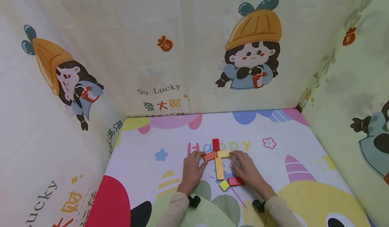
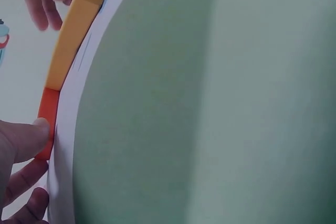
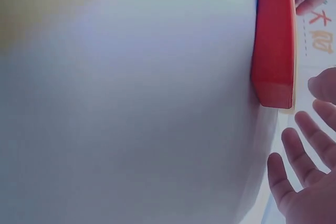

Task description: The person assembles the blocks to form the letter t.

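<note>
Several wooden blocks lie flat on the patterned cloth. At the left of the group, my left hand [image 1: 192,169] pinches an orange block [image 1: 210,156]; in the left wrist view the thumb presses its side. A red block [image 1: 215,145] extends away from the joint, and a pale yellow block [image 1: 223,154] points right. Below them runs a longer yellow-orange block [image 1: 219,168]. My right hand [image 1: 247,169] has its fingers loosely spread, the index fingertip right at the pale yellow block's end. Nearer me, a small yellow-green block [image 1: 224,185] sits beside another red block [image 1: 235,181].
The cloth [image 1: 243,129] carries printed shapes and letters. Upright fabric walls [image 1: 200,51] with cartoon prints enclose the back and sides. Black wrist cameras [image 1: 194,201] sit on both wrists.
</note>
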